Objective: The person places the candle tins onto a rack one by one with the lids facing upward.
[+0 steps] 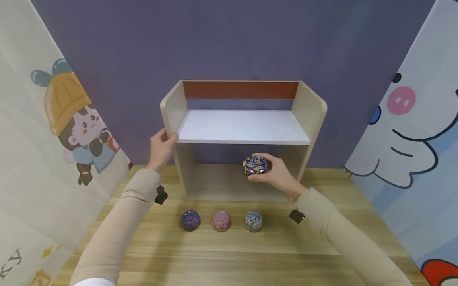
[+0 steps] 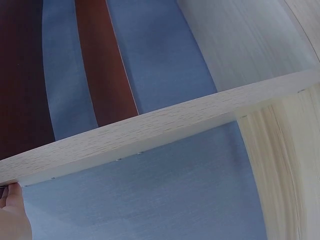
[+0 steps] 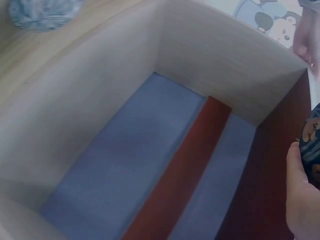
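Observation:
My right hand (image 1: 273, 174) grips a round tin (image 1: 255, 165) with a dark blue, yellow and white pattern, held in front of the lower opening of a small two-tier shelf (image 1: 243, 142). Part of that tin also shows at the right edge of the right wrist view. At the shelf's left side panel (image 1: 174, 113), my left hand (image 1: 162, 149) holds the front edge with thumb and fingers, level with the white middle board (image 1: 243, 125). On the table before the shelf stand a purple tin (image 1: 191, 220), a pink tin (image 1: 221, 221) and a grey-white patterned tin (image 1: 253, 221), in a row.
The shelf stands on a wood-grain table (image 1: 222, 262) against a blue-purple backdrop (image 1: 236, 39). A reddish-brown strip (image 1: 241, 90) crosses its upper back. Cartoon-printed curtains hang at the left (image 1: 28, 139) and right (image 1: 422, 159).

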`<state>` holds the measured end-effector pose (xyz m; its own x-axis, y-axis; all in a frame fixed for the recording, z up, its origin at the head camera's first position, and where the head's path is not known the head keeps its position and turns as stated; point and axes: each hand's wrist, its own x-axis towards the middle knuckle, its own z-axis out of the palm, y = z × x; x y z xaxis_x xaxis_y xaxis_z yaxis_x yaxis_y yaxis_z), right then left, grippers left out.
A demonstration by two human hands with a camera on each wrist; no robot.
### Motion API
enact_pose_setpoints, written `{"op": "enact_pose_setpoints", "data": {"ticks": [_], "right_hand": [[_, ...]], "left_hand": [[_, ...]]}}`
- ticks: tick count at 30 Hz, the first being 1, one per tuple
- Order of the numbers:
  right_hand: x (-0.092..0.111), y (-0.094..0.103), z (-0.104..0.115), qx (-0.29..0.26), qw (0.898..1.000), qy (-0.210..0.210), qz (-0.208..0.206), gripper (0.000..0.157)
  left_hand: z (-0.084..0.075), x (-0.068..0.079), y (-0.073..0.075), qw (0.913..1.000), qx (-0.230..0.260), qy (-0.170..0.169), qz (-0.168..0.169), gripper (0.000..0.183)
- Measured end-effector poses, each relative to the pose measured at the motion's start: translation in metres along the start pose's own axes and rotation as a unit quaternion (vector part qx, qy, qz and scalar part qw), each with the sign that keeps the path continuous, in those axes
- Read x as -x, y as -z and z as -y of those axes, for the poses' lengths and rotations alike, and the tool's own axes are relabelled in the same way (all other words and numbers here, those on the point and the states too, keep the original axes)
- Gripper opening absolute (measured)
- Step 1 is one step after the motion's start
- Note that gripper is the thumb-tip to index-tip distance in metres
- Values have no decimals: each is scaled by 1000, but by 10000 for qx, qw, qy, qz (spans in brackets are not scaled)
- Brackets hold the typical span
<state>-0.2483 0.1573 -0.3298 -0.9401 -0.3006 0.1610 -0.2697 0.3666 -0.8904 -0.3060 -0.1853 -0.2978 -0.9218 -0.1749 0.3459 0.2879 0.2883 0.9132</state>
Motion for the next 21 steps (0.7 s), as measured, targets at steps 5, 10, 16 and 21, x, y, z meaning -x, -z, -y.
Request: {"op": "enact_pose_setpoints", "data": {"ticks": [5, 10, 16, 21], "right_hand": [[-12, -5, 14, 43, 10000, 61, 32, 75], [-18, -7, 28, 96, 9999, 133, 42, 76], [-25, -10, 44, 103, 9997, 168, 110, 76], [-35, -13, 57, -19, 9998, 210, 59, 75]], "left_hand": [[1, 0, -1, 9999, 74, 71, -27, 48], [-1, 2, -4, 9999, 71, 92, 36, 48], [-1, 2, -5, 9999, 51, 86, 24, 47], [0, 0, -3, 10000, 74, 20, -44, 47]]}}
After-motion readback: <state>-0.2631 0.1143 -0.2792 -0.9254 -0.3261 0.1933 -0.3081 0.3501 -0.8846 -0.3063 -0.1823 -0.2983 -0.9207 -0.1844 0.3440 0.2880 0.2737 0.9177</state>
